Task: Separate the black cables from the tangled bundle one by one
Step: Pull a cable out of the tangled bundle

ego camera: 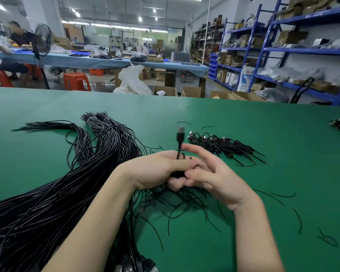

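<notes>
Left hand [155,171] and right hand [210,177] meet mid-table, fingers pinching 1 black cable [180,142] with its plug sticking up beside the tangled bundle [71,185], so next it likely needs drawing free towards the sorted pile [224,146].

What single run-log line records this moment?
left hand: grips cable | right hand: pinches cable | plug: up | bundle: left

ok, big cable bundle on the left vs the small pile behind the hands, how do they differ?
The big bundle is far larger and runs long across the green table; the small pile is compact. The big bundle has pale ties near its far end; none show on the small pile. The small pile lies apart from both hands, while the big bundle passes under the left forearm. Both are black cables.
</notes>
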Demonstrator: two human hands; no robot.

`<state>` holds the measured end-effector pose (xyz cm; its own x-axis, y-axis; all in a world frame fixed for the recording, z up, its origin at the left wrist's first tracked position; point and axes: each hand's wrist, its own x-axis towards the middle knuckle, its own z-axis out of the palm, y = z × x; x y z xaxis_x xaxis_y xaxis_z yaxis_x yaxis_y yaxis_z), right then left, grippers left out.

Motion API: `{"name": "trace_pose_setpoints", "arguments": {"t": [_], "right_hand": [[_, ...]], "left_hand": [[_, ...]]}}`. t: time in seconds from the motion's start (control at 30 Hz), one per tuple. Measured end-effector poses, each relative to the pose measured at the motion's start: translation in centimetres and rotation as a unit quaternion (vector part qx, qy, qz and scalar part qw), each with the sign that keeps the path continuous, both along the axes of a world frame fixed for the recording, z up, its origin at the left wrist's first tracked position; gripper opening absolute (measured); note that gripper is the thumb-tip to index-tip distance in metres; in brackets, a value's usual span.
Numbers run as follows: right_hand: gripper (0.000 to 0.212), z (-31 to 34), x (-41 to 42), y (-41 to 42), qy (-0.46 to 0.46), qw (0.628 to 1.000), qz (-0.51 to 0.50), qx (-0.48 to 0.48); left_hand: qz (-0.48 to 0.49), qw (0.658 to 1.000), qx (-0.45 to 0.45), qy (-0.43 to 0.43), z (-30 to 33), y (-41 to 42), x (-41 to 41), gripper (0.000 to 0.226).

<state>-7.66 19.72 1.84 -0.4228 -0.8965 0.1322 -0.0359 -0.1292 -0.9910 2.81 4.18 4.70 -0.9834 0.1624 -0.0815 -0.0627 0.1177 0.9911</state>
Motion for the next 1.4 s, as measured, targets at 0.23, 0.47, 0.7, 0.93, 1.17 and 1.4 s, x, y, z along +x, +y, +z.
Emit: {"name": "trace_pose_setpoints", "arguments": {"t": [0.23, 0.47, 0.7, 0.93, 1.17, 1.4], "right_hand": [[0.075, -1.0, 0.2, 0.4, -0.132, 0.974, 0.170, -0.067], [0.013, 0.8, 1.1, -2.2, 0.096, 0.991, -0.090, -0.007], [0.038, -0.1, 1.1, -3.3, 0.023, 0.977, -0.213, 0.021], [0.008, -0.4, 0.4, -1.8, -0.027, 0.991, -0.126, 0.025], [0.009, -0.1, 0.0, 0.6, 0.014, 1.000, -0.011, 0.001], [0.007, -0.5, -0.4, 0.7, 0.021, 0.999, -0.046, -0.019]], "left_hand": [[-0.071, 0.997, 0.000, -0.028, -0.4, 0.6, 0.0, 0.046], [-0.084, 0.993, -0.065, -0.057, -0.7, 0.6, 0.0, 0.047], [-0.039, 0.998, 0.010, -0.042, -0.8, -0.2, -0.3, 0.025], [-0.048, 0.998, 0.025, -0.040, -1.2, -0.5, -0.1, 0.025], [-0.101, 0.994, 0.029, -0.039, -1.1, -1.0, 0.3, 0.027], [-0.058, 0.996, 0.055, -0.027, -1.2, -1.3, 0.3, 0.025]]}}
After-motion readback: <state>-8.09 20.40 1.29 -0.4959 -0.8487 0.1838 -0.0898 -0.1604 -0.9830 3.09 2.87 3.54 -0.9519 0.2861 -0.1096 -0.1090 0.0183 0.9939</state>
